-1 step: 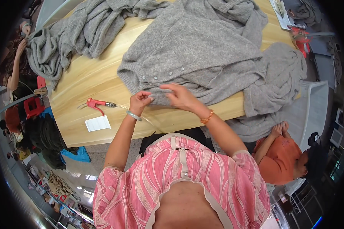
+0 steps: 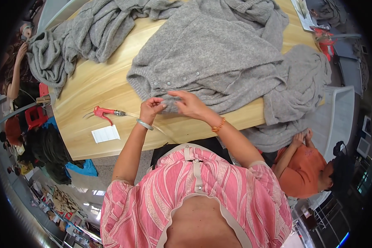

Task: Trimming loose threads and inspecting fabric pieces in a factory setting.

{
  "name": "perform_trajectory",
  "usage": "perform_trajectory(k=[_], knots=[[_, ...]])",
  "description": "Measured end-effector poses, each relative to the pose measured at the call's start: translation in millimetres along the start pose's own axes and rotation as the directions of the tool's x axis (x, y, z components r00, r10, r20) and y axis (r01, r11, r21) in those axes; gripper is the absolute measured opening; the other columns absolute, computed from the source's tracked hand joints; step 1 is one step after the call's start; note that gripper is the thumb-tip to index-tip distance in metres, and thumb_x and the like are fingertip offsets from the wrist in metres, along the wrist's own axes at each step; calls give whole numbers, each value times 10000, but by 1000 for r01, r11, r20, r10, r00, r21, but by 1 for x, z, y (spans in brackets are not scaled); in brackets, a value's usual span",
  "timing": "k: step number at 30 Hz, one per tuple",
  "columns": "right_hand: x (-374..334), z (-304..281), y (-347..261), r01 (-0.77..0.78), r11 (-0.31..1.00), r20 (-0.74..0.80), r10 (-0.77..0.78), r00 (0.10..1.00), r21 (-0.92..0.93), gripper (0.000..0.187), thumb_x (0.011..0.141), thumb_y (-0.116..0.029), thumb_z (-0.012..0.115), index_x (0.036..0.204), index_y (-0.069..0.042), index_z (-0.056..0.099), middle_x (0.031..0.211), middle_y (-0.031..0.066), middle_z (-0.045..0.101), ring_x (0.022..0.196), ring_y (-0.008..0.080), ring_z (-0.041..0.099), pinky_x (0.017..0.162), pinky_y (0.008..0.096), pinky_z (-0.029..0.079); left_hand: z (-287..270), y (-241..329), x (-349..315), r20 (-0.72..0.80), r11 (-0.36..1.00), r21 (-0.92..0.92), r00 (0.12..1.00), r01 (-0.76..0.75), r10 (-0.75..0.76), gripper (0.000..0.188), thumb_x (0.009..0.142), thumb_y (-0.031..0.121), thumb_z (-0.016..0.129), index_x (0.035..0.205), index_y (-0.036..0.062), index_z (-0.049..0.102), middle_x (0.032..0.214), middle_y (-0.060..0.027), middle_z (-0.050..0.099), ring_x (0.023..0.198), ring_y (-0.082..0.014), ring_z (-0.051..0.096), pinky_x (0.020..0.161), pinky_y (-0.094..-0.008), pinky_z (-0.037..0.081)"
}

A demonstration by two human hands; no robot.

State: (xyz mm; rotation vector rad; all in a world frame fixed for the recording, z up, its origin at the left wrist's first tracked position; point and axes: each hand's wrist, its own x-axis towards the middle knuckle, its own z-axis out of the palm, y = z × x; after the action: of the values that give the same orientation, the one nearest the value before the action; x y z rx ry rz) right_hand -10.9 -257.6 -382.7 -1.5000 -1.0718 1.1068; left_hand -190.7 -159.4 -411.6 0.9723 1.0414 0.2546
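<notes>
A grey knitted cardigan lies across the table in front of me, with several shiny buttons along its near edge. My left hand is at its near left edge, thumb and fingertips pinched together; whatever is between them is too small to make out. Just to the right, over the same edge, is my right hand. Its index finger stretches toward the left hand, apart from the thumb, and the lower fingers are slightly blurred. I see nothing held in it. Beside my left hand lies a red air gun with a clear hose.
A white paper slip lies below the air gun on the wooden table. More grey knitwear is heaped at far left, and another pile at right. A person in orange sits at right; another person's arm shows at left.
My right hand has shifted slightly left, closer to my left hand. The left hand stays pinched in the same place, and the cardigan has barely moved.
</notes>
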Motion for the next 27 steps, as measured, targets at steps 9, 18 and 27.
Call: perform_trajectory(k=[9,18,27], knots=[[21,7,20,-492,868,50,490,870,65,251,854,-123,528,1035,38,597,678,46,596,567,98,570,509,235,450,-26,8,16,79,971,-219,994,94,-79,128,831,74,635,931,15,581,783,-32,616,590,-105,549,601,-219,482],[20,14,3,-411,909,155,398,904,62,201,853,-147,574,952,26,600,656,-13,534,546,55,510,481,219,409,-19,7,22,223,980,101,964,-171,145,170,801,43,646,960,17,591,748,11,586,630,-54,505,609,-177,427],[21,16,0,-317,947,28,319,947,-50,182,834,-167,593,884,9,597,626,-19,519,527,58,473,490,237,405,-27,16,14,284,976,-167,955,138,-86,126,810,98,659,906,41,600,733,29,581,599,-39,494,553,-190,405]])
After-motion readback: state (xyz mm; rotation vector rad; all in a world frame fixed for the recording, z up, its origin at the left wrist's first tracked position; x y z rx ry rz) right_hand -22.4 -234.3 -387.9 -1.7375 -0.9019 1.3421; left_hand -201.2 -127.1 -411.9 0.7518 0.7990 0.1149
